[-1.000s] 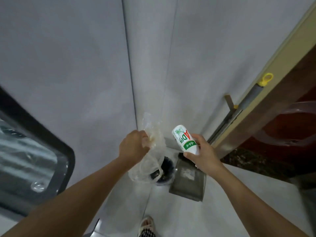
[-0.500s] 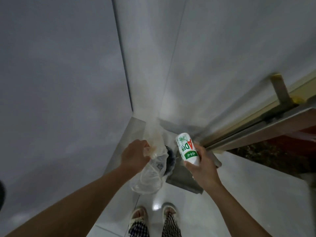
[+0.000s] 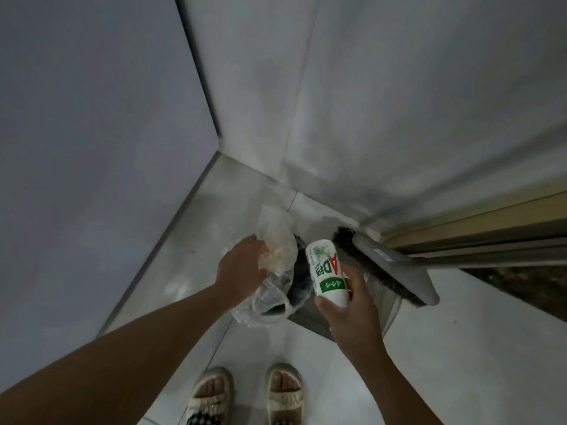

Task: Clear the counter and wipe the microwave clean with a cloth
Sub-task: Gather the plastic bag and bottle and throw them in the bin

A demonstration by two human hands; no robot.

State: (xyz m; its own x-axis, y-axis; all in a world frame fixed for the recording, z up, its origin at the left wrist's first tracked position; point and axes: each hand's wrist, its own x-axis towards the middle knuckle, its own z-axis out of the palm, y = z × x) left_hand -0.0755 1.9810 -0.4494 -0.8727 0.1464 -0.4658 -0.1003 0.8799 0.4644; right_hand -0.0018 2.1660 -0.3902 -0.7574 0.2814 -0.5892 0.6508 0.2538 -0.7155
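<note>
1. Plainly, the left hand (image 3: 242, 265) is clenched around the gathered neck of a clear plastic bag (image 3: 270, 289), which hangs crumpled below the fist with some pale scraps bunched inside near the top.
2. Behind and below the bag sits a dark bin (image 3: 299, 289), mostly hidden by the plastic; it stands on the floor (image 3: 460, 348) close to the corner where the two grey walls meet.
3. Next, the right hand (image 3: 349, 314) is wrapped round the lower end of a white bottle (image 3: 326, 271) with a green and red label, held tilted above the bin's right side.
4. Further right, a grey broom (image 3: 395, 268) with dark bristles leans over a grey dustpan (image 3: 380, 305) against the wall, beside a door threshold.
5. Judging by this, the clearing step is nearly through: both items look like counter rubbish about to be dropped in the bin. Neither has been let go yet.
6. Wiping the microwave remains; neither microwave, cloth nor tabletop is in view.
7. Underfoot the floor is pale glossy tile, the light dim, and two sandalled feet (image 3: 245, 394) stand at its near edge.
</note>
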